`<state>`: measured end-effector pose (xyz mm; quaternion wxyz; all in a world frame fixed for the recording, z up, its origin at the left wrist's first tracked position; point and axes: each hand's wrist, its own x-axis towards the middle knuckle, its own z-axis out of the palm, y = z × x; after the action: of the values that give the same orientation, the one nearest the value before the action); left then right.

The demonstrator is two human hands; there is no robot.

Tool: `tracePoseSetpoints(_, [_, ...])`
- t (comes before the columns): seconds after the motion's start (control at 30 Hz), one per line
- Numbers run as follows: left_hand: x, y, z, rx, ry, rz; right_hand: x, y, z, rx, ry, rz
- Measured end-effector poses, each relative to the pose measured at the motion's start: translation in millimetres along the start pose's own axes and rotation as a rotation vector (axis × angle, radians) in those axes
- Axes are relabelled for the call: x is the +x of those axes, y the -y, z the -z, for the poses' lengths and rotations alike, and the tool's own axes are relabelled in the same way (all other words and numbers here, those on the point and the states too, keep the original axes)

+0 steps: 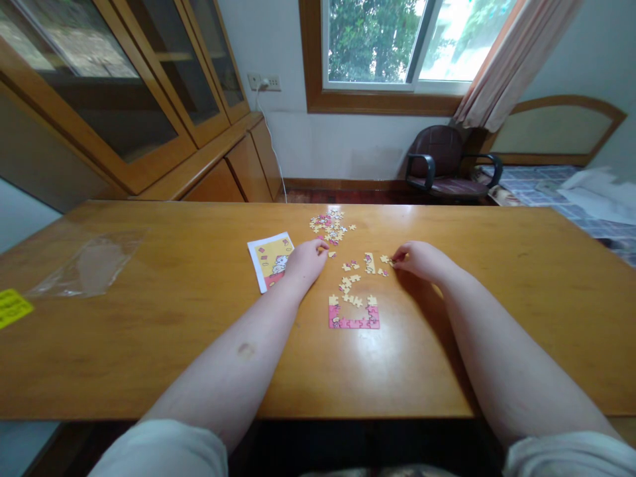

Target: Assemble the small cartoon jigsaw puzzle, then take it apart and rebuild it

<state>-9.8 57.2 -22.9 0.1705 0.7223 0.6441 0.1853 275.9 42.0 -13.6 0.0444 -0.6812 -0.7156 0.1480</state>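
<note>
My left hand (307, 260) is over the right edge of a printed picture sheet (263, 255), its fingers curled into a pinch. Whatever is between those fingertips is too small to make out; a loose yellow piece (332, 255) lies just right of them. My right hand (422, 260) pinches a small jigsaw puzzle piece (392, 263) at the table, beside another yellow piece (384, 259). Between my hands is a short joined strip of pieces (369, 263). Nearer to me sits a partly joined puzzle border (354, 324), pink below, with yellow pieces (346, 285) above it.
A heap of loose puzzle pieces (330, 225) lies toward the table's far edge. On the left of the wooden table (199, 358) are a clear plastic bag (94, 265) and a yellow label (14, 307). An office chair (440, 159) stands beyond the table, below the window.
</note>
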Motion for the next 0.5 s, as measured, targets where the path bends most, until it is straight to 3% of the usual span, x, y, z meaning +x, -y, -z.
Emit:
tracePoseSetpoints(0.23, [2.0,1.6,-2.7,0.0,0.045,-0.017,-6.4,6.7,5.2,0.064,-0.117,0.005])
tracePoseSetpoints(0.4, [1.4,-0.7,-2.4,0.014,0.074,-0.01,-8.2,17.7,-3.3,0.195,-0.271,0.115])
tracePoseSetpoints(0.5, [1.8,-0.1,-4.1,0.029,0.075,-0.013,-15.0,34.1,-7.9,0.267,-0.266,0.213])
